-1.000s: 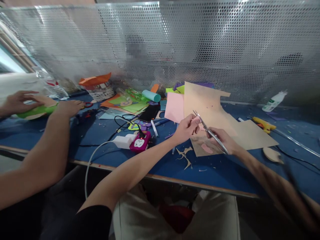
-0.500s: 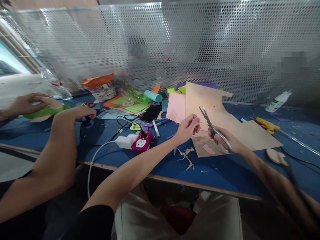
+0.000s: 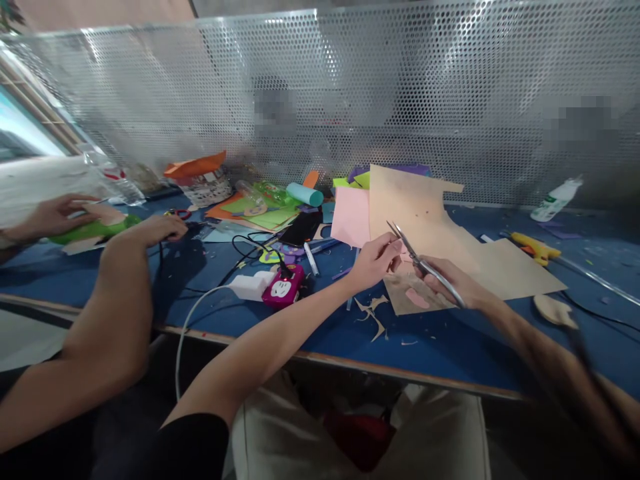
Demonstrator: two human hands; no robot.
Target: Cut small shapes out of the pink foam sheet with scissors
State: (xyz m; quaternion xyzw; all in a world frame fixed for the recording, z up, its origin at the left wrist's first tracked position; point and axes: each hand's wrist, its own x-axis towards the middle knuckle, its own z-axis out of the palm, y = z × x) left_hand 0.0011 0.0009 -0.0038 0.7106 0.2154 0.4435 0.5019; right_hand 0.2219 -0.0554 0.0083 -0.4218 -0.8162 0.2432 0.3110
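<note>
My left hand [image 3: 376,262] pinches a small piece of pink paper [image 3: 406,253] over the beige sheets. My right hand [image 3: 447,280] is closed round the handles of silver scissors [image 3: 416,255]. Their blades point up and to the left, beside my left fingertips and the pink piece. Beneath and behind both hands lie large beige paper [image 3: 415,207] and a pink sheet [image 3: 351,217]. A pink scrap [image 3: 417,298] rests on the darker paper below my right hand, and thin beige offcuts [image 3: 373,313] lie nearer the front edge.
Another person's hands [image 3: 60,217] are at the left with a green object [image 3: 95,230]. A magenta power adapter [image 3: 284,287] with cables stands left of my forearm. At right are a yellow glue gun [image 3: 535,249] and white bottle [image 3: 557,200]. A perforated metal screen [image 3: 350,87] stands behind.
The scissors' blades have come closer together and moved left and down towards my left fingers. At the left, the other person's hands and the green object have shifted slightly.
</note>
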